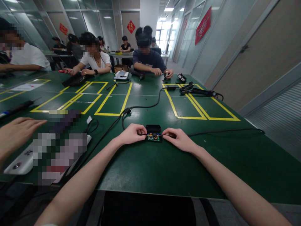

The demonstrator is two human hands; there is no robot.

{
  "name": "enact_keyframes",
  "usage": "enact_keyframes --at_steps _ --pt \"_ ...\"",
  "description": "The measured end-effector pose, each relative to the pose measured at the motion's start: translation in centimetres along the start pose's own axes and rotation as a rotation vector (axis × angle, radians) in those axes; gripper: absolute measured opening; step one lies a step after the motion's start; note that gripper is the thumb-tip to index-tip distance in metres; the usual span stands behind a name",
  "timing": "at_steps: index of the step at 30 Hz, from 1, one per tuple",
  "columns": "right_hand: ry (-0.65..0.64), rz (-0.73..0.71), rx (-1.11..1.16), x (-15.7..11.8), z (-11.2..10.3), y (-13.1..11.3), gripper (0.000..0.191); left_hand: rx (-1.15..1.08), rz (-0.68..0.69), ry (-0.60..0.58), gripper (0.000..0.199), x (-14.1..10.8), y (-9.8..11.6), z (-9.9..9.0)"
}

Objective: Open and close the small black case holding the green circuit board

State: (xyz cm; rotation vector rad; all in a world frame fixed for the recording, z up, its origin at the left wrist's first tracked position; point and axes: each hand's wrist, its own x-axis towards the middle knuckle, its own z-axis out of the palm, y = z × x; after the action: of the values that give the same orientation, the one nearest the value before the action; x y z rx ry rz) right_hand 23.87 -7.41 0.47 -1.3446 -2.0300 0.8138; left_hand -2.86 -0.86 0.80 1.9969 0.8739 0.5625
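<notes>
A small black case [153,128] lies open on the green table, with a green circuit board [154,137] showing inside it. At the case's left side my left hand [133,134] is closed, its thumb and fingers pinching the black cable by the board. On the opposite side my right hand [178,138] is closed round the other black cable [223,131], which runs off to the right. Thin coloured wires show between my fingertips and the board. Which exact part of each cable my fingertips press is hidden.
Yellow tape [191,118] marks rectangles on the green table [145,169]. A cable with a plug [127,110] crosses the middle. A black tool [202,92] lies at the back right. Another person's hand [16,135] reaches in over white devices [22,160] at left. People work across the table.
</notes>
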Motion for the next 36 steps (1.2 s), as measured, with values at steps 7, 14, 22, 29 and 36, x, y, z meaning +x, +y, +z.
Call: enact_keyframes --at_steps 7,14,22,29,36 --pt "0.023 -0.090 -0.103 0.0 -0.2 0.2 0.018 0.094 0.041 0.014 0.011 0.0 0.3 -0.2" --pt "0.008 -0.155 -0.123 0.0 -0.4 0.4 0.016 0.108 0.059 0.018 0.012 0.0 0.6 -0.2" --pt "0.007 -0.177 -0.156 0.0 -0.5 0.9 0.014 0.119 0.065 0.023 0.014 0.1 0.3 0.3" --pt "0.046 -0.235 -0.155 0.0 0.0 1.6 0.011 0.135 0.101 0.045 0.016 0.3 -0.3 0.8" --pt "0.023 -0.385 -0.249 0.0 -0.4 0.8 0.014 0.117 0.077 0.056 0.016 0.2 0.0 0.9"
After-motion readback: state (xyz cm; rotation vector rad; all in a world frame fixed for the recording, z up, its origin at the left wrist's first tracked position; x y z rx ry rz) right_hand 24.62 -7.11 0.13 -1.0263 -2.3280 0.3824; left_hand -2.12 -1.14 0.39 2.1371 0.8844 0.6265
